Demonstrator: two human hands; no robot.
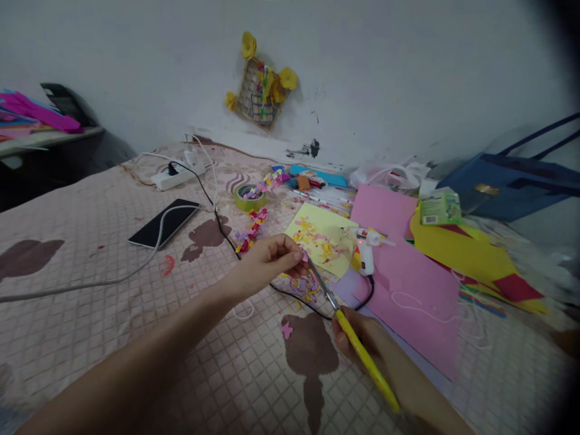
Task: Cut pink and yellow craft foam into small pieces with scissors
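At the pinching left hand (275,255) sits a pink scrap (305,257), right hand (369,331) clasping a yellow-handled tool (363,353).

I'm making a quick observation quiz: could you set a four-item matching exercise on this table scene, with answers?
1. Tool
2. Pink scrap
3. Glue gun
4. Phone

A. At the left hand
B. Black, with a pale cable across it
C. In the right hand
D. White, with a red light showing

Pairs: 1-C, 2-A, 3-D, 4-B
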